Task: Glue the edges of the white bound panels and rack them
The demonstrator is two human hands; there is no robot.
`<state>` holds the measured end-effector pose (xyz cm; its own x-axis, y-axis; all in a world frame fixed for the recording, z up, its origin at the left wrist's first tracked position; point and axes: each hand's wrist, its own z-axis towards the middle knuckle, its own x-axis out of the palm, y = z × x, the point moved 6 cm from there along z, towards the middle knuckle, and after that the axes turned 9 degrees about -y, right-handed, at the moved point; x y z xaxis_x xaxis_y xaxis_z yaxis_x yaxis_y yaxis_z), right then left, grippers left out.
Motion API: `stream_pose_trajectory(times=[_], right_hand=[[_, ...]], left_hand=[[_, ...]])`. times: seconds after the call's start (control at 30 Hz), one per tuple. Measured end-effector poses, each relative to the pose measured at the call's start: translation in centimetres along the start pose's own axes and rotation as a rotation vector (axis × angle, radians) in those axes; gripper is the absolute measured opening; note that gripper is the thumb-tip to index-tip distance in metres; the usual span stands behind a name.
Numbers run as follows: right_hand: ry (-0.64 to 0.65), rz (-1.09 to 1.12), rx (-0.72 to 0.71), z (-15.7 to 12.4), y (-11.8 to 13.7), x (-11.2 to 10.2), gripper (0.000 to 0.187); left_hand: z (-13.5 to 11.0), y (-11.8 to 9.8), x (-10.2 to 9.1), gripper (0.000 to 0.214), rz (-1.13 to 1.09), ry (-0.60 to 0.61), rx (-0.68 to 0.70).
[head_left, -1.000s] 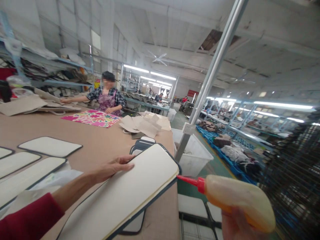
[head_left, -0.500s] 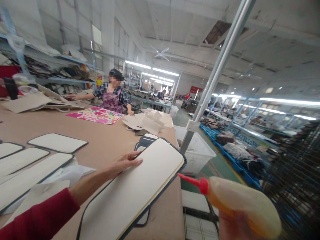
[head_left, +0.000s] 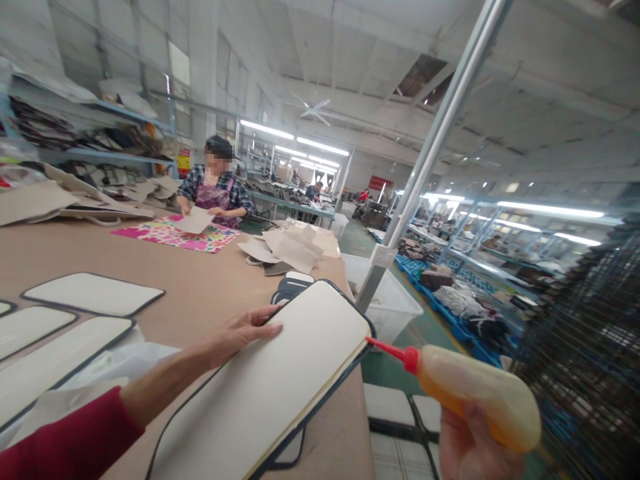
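My left hand (head_left: 250, 333) grips the upper left edge of a long cream panel (head_left: 280, 373) with rounded corners and a dark edge. The panel is tilted, and a yellowish strip shows along its right side. My right hand (head_left: 475, 433) is closed around a squeeze bottle (head_left: 480, 393) of amber liquid, lying nearly level. Its red pointed nozzle (head_left: 390, 350) meets the panel's edge near the upper right corner; whether liquid is coming out I cannot tell. Behind the panel, a few small dark-edged pieces (head_left: 293, 287) lie stacked on the table.
Similar dark-edged panels (head_left: 95, 293) lie on the brown table (head_left: 200, 267) at left. Across it, a co-worker (head_left: 215, 180) handles a beige piece over a flowered sheet (head_left: 150, 233). Beige scraps (head_left: 295, 247) lie nearby. A metal post (head_left: 420, 153) and white bin (head_left: 395, 303) stand at the table's right edge.
My right hand has brought the bottle left and up, so its nozzle now meets the panel's edge. My left hand keeps its grip. The co-worker has drawn both hands together over a beige piece.
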<state>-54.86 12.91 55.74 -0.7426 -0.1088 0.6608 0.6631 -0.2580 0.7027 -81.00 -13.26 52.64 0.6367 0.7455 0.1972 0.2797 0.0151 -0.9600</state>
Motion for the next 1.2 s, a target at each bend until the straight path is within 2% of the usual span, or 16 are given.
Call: stream_pose_trajectory(times=[0.2,0.37,0.53,0.63,0.77,0.9,1.07,1.2], right_hand=[[0.000,-0.030,0.034,-0.9,-0.4,-0.2,0.050],[0.024,-0.071,0.029,-1.2,-0.9,-0.6,0.053],[0.024,-0.043,0.060,-1.7,-1.1,-0.4,0.062],[0.022,-0.015,0.066,-2.1,-1.5,-0.4,0.060],[0.000,0.005,0.138,-2.7,-2.5,-0.8,0.065],[0.023,-0.018,0.159,-3.6,-2.5,-0.8,0.048],[0.008,-0.032,0.158,-4.3,-2.2,-0.8,0.049],[0.021,-0.035,0.156,-4.3,-2.5,-1.2,0.047]], left_hand=[[0.5,-0.2,-0.2,0.109,-0.034,-0.049,-0.009],[0.9,-0.3,-0.2,0.120,-0.049,-0.088,-0.019],[0.7,-0.7,-0.3,0.117,-0.047,-0.098,-0.005],[0.7,-0.9,-0.3,0.115,-0.049,-0.090,0.013],[1.1,-0.8,-0.7,0.115,-0.065,-0.123,0.026],[1.5,-0.8,-0.7,0.112,-0.096,-0.147,0.043],[1.5,-1.1,-0.1,0.107,-0.115,-0.118,0.042],[1.7,-1.3,0.0,0.116,-0.135,-0.128,0.045]])
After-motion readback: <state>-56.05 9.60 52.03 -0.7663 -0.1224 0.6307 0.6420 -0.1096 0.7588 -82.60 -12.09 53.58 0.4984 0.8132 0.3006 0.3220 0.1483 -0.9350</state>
